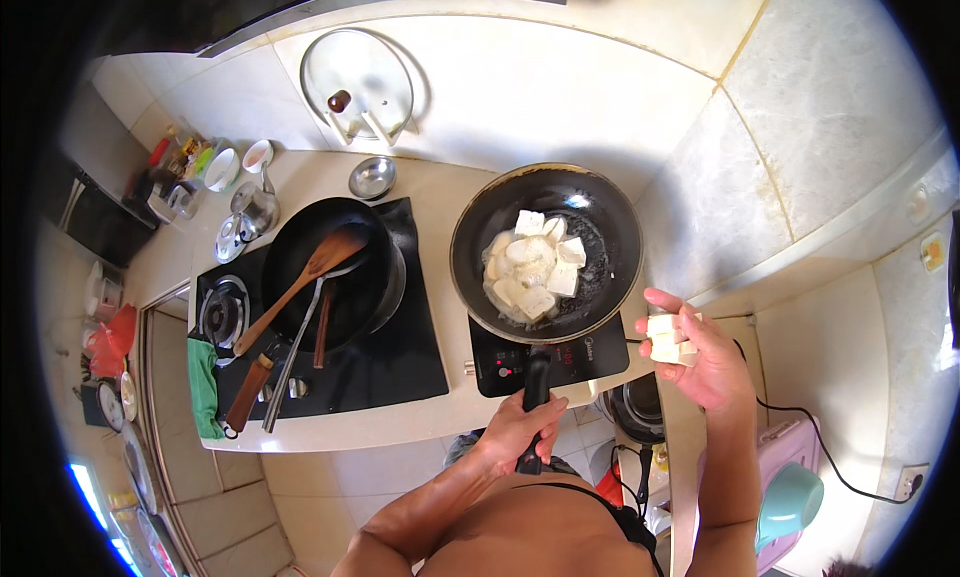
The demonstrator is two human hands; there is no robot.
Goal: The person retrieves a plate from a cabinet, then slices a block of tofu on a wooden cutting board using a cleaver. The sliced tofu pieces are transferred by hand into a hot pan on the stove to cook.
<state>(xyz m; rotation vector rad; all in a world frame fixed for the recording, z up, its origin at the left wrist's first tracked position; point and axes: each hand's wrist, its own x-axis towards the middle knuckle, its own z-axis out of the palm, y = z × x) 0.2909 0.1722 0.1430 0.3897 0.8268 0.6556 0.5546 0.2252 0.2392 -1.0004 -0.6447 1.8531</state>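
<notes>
My left hand [522, 429] is wrapped round the black handle of a frying pan [610, 247], which sits on an induction cooker [600, 352]. Several white chunks that look like tofu [537, 267] lie heaped left of the pan's middle, in some pale liquid. To the right of the pan, my right hand [715, 362] is raised palm up with the fingers curled. Several cut tofu pieces [668, 339] rest in it, apart from the pan.
At left, a black wok [290, 247] holding a wooden spatula [335, 247] and other long-handled tools stands on a black gas hob [415, 347]. A metal bowl [373, 178] sits behind it. A glass lid [357, 72] hangs on the wall. A cord [815, 442] runs at right.
</notes>
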